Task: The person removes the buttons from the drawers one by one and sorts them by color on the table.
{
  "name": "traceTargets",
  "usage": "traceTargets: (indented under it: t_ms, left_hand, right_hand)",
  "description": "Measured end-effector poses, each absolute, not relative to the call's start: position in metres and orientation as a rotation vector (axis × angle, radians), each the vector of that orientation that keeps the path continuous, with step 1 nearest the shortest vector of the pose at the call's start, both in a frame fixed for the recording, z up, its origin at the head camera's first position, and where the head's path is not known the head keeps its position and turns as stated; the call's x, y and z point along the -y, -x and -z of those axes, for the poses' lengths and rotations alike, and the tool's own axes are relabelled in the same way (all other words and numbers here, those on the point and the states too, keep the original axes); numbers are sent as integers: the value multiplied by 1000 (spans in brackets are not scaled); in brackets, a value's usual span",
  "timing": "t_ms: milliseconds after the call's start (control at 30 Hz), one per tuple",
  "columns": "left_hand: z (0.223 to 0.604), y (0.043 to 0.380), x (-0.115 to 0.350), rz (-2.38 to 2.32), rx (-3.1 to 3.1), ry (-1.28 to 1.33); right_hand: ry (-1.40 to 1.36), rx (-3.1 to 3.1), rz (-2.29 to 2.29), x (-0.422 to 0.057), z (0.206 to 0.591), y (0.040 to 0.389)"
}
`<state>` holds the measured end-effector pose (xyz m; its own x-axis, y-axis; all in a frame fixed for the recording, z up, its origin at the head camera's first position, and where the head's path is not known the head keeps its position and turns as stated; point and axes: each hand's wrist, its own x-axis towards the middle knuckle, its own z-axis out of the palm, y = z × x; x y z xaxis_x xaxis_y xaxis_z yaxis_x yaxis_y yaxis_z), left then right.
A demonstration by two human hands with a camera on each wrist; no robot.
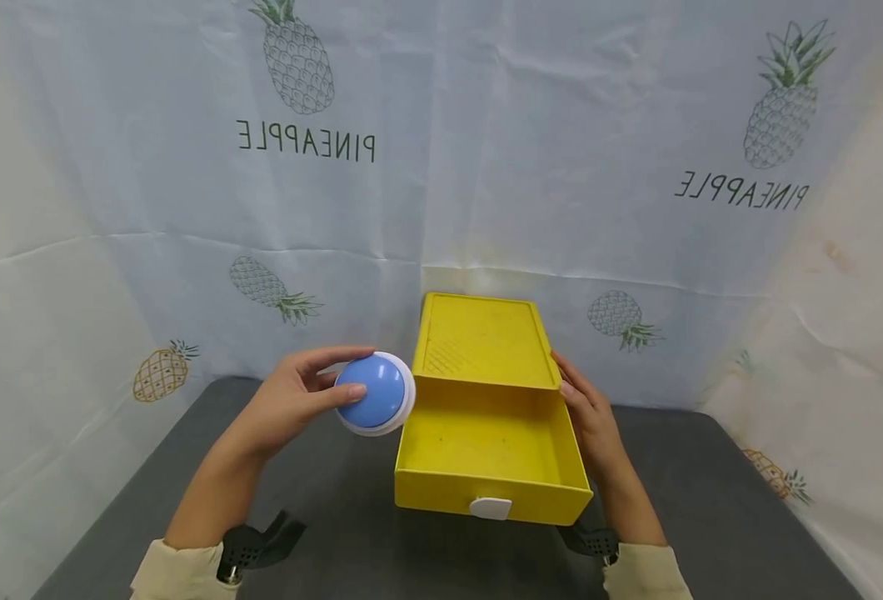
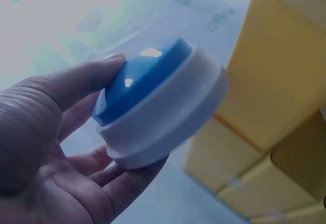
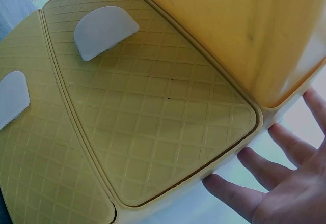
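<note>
"Cream sleeves (image 1: 187, 575) lie nearest, at the bottom edge. What's the biggest thing past them?"

"Dark table (image 1: 366, 542), then a yellow drawer cabinet (image 1: 486, 337). Its upper drawer (image 1: 486, 442) is pulled out toward the wearer, white handle (image 1: 491, 508) in front."

"Which way does all that run?"

"Top panel and drawer together stretch from back to front. Underneath, the lower drawer fronts (image 3: 168, 117) have a raised grid and white pulls."

"And the hands?"

"The right hand (image 1: 591, 417) has its fingers apart, tips touching the cabinet's right side. The left hand (image 1: 284, 408) pinches a round push button (image 1: 372, 393) between thumb and fingers."

"Where, and turned how?"

"Above the table, just beside the drawer's left wall; I can't tell if they touch. Its axis goes dome to base: the glossy blue dome faces the wearer and slightly left, the stepped white base (image 2: 168, 112) showing along the right."
</note>
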<state>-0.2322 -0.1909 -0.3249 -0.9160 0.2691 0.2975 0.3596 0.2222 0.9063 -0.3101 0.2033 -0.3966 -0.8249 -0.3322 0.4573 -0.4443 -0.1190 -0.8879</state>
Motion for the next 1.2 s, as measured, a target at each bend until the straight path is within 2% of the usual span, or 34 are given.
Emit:
traceTargets:
  t_ms: [367,767,1033,1200]
  left_hand:
    - [376,237,216,1770,2449,291]
    - [427,271,218,1719,2560,107]
    - [453,281,219,1719,2577,-80]
    - [464,284,217,1698,2588,-81]
  right_hand:
    - [-884,2039,-2113,-202,394,311]
    - [-898,2021,-2110,-202,396,310]
    - [-878,2042,-2107,-202,397,310]
    - [-874,2050,-2106,-203,397,310]
